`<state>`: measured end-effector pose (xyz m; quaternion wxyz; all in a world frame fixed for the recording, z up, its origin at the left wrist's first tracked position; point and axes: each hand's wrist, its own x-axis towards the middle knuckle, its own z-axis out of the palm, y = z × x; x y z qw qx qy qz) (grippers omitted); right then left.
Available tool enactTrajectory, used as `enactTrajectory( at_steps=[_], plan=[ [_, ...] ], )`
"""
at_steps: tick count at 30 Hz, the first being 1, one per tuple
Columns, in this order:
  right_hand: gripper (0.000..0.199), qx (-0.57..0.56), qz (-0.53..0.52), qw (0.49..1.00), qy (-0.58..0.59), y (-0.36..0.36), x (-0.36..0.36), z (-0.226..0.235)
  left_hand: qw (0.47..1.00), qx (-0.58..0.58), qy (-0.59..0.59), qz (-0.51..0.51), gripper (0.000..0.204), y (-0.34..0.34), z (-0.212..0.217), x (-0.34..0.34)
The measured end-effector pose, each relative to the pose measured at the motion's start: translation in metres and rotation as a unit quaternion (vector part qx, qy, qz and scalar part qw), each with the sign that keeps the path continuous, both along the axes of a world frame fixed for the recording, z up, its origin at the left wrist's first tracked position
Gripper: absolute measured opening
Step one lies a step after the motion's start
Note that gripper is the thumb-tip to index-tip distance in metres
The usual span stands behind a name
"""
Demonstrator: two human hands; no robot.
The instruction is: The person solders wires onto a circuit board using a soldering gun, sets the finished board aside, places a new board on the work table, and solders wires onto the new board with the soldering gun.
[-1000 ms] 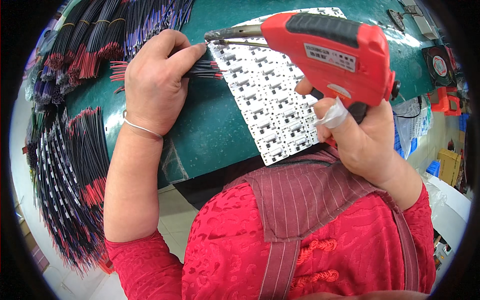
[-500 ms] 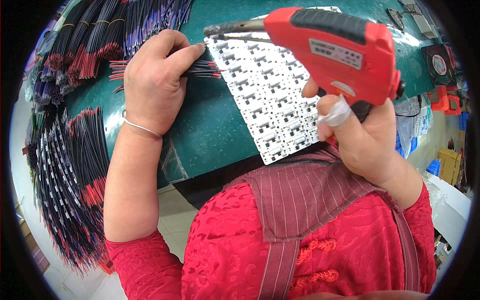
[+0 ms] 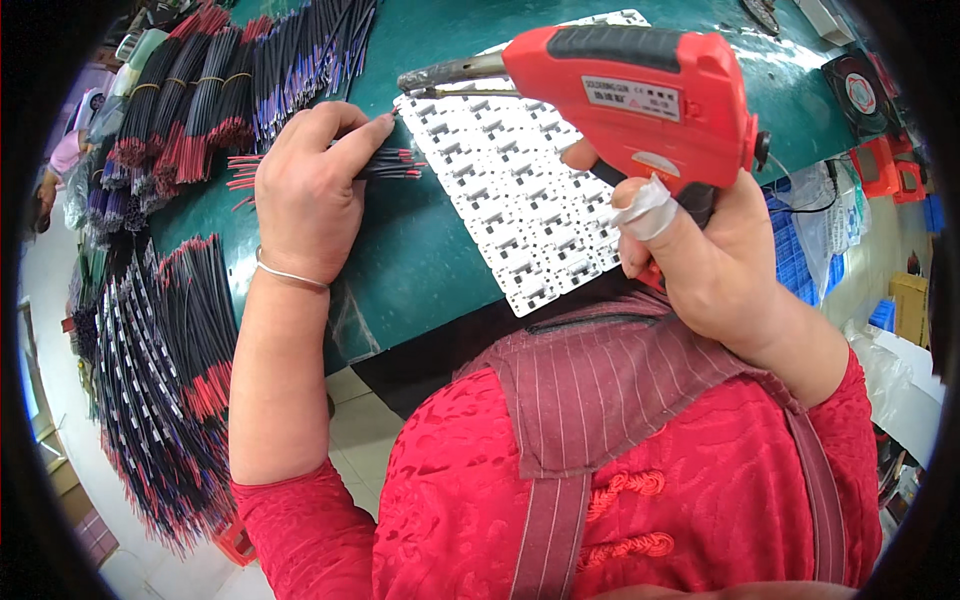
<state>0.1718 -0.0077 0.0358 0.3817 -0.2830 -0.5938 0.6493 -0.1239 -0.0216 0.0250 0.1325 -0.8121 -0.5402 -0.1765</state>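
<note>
My right hand (image 3: 722, 265) grips a red and black soldering gun (image 3: 625, 105), with white tape wrapped round the thumb. The gun's metal tip points left, over the far-left corner of a white panel of small circuit boards (image 3: 500, 215). At that corner, the thumb and forefinger of my left hand (image 3: 312, 195) are pinched together. Thin wires (image 3: 395, 163) with red ends pass under the left hand and stick out on both sides. Whether the tip touches the panel I cannot tell.
Banded bundles of black, red-ended wires (image 3: 205, 95) and loose blue-black wires (image 3: 315, 65) lie at the far left of the green table (image 3: 400, 260). More wires (image 3: 165, 380) hang over its left edge. A black fan-like round part (image 3: 858, 95) and red bins (image 3: 885, 168) are at right.
The whole view has shifted a little. The soldering gun, both hands and the panel keep nearly the same positions relative to each other.
</note>
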Motion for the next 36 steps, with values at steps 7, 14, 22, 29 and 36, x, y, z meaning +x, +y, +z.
enactTrajectory(
  at_steps=[7, 14, 22, 29, 36],
  plan=[
    [0.020, -0.024, -0.007, 0.999, -0.044, -0.005, 0.007, 0.004, 1.000, 0.015, 0.004, 0.021, 0.044, -0.016, 0.021, 0.005],
    [0.026, -0.019, -0.039, 0.999, -0.027, -0.006, 0.010, 0.005, 0.994, 0.009, 0.026, 0.109, 0.059, -0.030, 0.036, 0.024],
    [0.030, -0.020, -0.025, 0.998, -0.048, -0.003, 0.011, 0.000, 0.993, -0.056, 0.053, 0.085, 0.054, -0.023, 0.022, 0.025],
    [0.032, -0.043, -0.026, 0.999, -0.012, -0.003, 0.006, -0.004, 0.999, -0.016, 0.018, 0.047, 0.052, -0.017, 0.004, 0.015],
    [0.032, -0.052, 0.016, 0.997, -0.052, 0.006, 0.008, -0.007, 0.999, 0.024, 0.023, 0.032, 0.053, -0.014, -0.001, 0.014]
  ],
)
